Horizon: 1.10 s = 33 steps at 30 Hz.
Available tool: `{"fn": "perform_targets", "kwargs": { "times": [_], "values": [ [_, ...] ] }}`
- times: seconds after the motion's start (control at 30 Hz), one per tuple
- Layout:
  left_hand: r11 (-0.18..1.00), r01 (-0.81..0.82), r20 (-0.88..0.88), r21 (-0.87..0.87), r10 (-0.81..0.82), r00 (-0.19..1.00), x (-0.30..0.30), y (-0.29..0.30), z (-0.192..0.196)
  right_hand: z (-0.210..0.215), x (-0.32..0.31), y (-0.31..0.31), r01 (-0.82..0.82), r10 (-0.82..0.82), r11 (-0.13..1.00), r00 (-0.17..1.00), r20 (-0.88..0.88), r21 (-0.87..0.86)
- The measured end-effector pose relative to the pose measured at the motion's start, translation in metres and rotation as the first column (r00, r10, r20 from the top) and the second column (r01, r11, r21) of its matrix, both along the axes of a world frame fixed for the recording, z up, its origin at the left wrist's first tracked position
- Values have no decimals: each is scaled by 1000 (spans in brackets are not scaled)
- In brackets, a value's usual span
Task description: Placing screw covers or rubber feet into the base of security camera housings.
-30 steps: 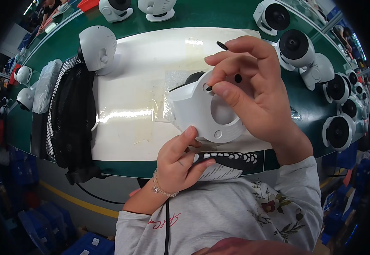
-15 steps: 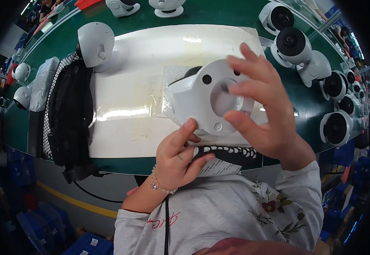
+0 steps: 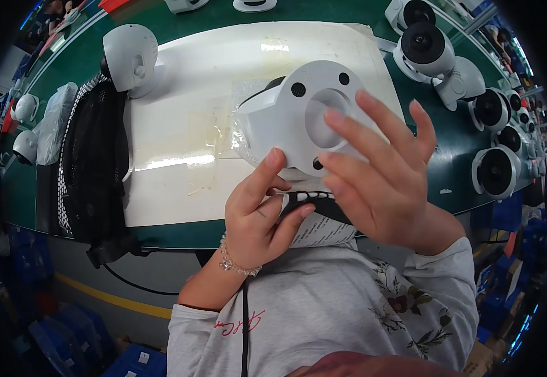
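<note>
A white camera unit (image 3: 286,129) is tipped so its round base faces up, with a round hollow in the middle and small black foot pads near its rim. My left hand (image 3: 258,210) has its index fingertip on the base's near edge. Between its thumb and other fingers it pinches a black sheet with white oval spots (image 3: 311,198), above a printed white sheet (image 3: 324,231). My right hand (image 3: 383,169) spreads over the base, fingers apart, one fingertip at the nearest black foot pad (image 3: 318,163). Part of the base is hidden behind it.
The unit is over a white board (image 3: 173,119) with tape patches on a green table (image 3: 173,234). At left are a black mesh bag (image 3: 94,163), a plastic-wrapped packet (image 3: 58,122) and another white camera (image 3: 129,60). Several more cameras (image 3: 423,47) stand along the right.
My right hand has come down onto the base's near side. A black foot pad now sits in the pale round spot there. The whole view has shifted slightly.
</note>
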<state>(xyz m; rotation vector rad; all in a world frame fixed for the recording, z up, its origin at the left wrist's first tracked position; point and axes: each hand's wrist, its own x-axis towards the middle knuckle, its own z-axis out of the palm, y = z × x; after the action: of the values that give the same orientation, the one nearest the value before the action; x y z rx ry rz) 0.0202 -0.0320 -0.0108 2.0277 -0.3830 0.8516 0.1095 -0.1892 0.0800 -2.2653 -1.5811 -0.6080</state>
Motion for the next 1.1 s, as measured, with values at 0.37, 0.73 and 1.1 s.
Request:
{"fn": "perform_targets", "kwargs": {
  "times": [0.37,0.73,1.1],
  "values": [
    [993,-57,-37,-107,53,998,-11,1,6,-32,-20,-36,28,121,966,830,-544,258],
    [965,-30,-61,-262,15,998,-18,4,4,-44,-19,-36,154,219,927,520,-826,343],
    [993,-77,-49,-91,72,996,-11,4,9,-23,17,-27,-4,186,875,927,-327,484]
  ]
}}
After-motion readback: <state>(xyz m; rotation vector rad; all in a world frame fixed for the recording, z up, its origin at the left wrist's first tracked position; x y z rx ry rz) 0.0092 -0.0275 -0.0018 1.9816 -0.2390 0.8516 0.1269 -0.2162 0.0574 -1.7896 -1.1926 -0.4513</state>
